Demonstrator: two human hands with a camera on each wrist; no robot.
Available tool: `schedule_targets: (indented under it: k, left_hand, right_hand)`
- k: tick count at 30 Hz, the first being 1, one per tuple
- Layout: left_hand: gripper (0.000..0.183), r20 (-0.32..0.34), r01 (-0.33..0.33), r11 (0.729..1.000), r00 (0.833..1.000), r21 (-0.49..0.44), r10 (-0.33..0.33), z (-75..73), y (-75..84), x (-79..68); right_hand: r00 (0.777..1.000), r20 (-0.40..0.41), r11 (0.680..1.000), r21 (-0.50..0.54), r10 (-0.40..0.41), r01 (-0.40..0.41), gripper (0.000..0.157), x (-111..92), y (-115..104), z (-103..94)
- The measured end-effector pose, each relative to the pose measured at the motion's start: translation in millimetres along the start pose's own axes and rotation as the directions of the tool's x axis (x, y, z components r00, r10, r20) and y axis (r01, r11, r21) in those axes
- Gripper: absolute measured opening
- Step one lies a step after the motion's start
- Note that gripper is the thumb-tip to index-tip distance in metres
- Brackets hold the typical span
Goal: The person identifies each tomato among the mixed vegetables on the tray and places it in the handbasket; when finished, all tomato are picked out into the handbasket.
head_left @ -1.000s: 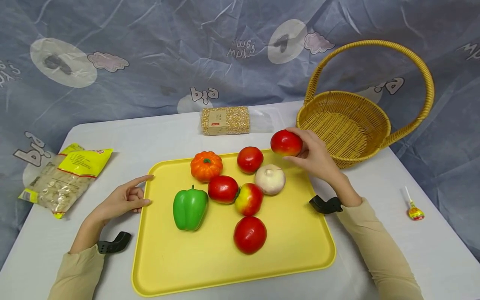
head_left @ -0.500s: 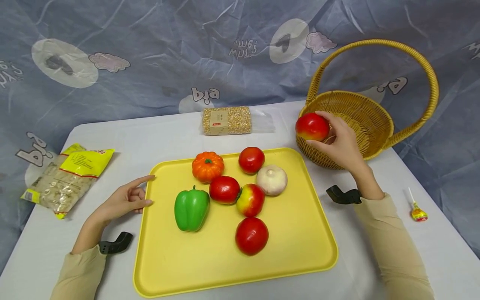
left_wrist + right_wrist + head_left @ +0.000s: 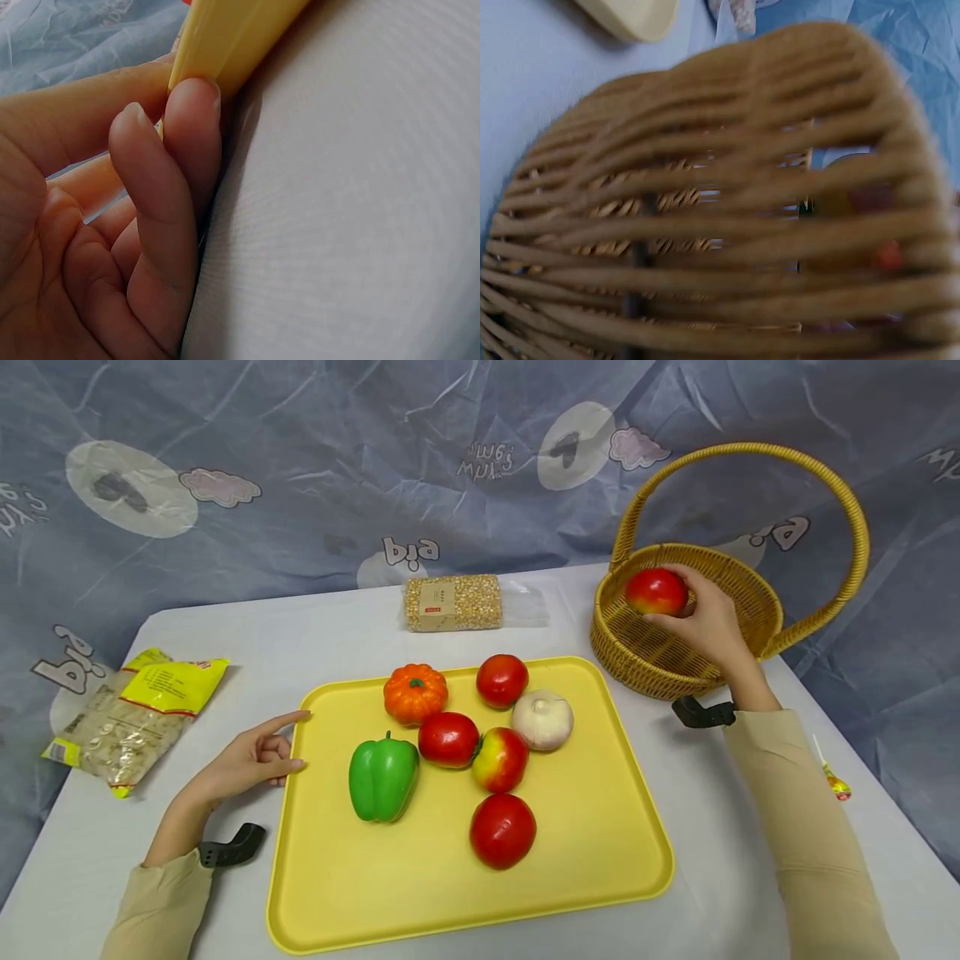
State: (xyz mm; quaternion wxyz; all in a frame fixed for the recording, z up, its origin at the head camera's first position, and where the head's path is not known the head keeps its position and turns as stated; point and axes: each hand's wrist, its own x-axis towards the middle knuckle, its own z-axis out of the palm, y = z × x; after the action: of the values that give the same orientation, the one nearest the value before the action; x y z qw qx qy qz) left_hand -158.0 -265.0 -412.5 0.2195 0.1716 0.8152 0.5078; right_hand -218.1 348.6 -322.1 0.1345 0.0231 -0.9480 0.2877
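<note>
My right hand (image 3: 708,614) grips a red apple (image 3: 657,592) with a yellow underside, inside the mouth of the wicker basket (image 3: 637,664). Blurred basket slats (image 3: 727,195) fill the right wrist view and mostly hide that hand. At the yellow tray (image 3: 585,877), my left hand (image 3: 243,760) pinches the left rim; the left wrist view shows fingers (image 3: 193,127) against the tray wall (image 3: 232,37). On the tray lie a green bell pepper (image 3: 383,778), small orange pumpkin (image 3: 416,693), white garlic bulb (image 3: 542,720), another apple (image 3: 500,760) and several red tomatoes (image 3: 503,831).
A clear pack of yellow kernels (image 3: 453,602) lies behind the tray. To the left is a yellow-and-clear bag (image 3: 138,718). A lollipop (image 3: 836,785) lies at the right, partly behind the right sleeve. Grey-blue printed cloth (image 3: 322,468) hangs along the back.
The right hand has carried the apple from over the tray's back right corner, rightward past the basket rim and into its mouth. The left hand stays at the tray rim.
</note>
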Motion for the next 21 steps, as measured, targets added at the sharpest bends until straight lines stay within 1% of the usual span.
schedule_targets:
  k: [3,7,12,16,21]
  left_hand:
    - [0.071,-0.004,0.002,1.000,1.000,0.007,-0.002,0.3,0.0,0.0]
    - [0.071,-0.009,0.009,1.000,1.000,0.016,-0.009,0.9,0.8,0.0]
    - [0.070,0.003,0.001,1.000,1.000,0.004,-0.001,1.6,0.3,0.6]
    - [0.070,-0.002,-0.002,1.000,1.000,0.008,0.002,0.9,-0.1,-0.1]
    - [0.069,-0.003,0.002,1.000,1.000,0.011,-0.002,0.2,0.7,-0.4]
  right_hand:
    - [0.998,0.040,0.998,0.014,0.057,-0.058,0.070,5.8,8.2,-0.1]
    - [0.986,0.088,0.990,-0.003,0.138,-0.139,0.072,11.7,19.6,0.7]
    - [0.961,0.159,0.974,-0.058,0.227,-0.221,0.074,15.6,34.8,4.2]
    - [0.938,0.214,0.962,-0.065,0.272,-0.265,0.075,19.1,41.2,6.2]
    - [0.918,0.238,0.948,-0.073,0.317,-0.308,0.076,20.2,42.3,6.8]
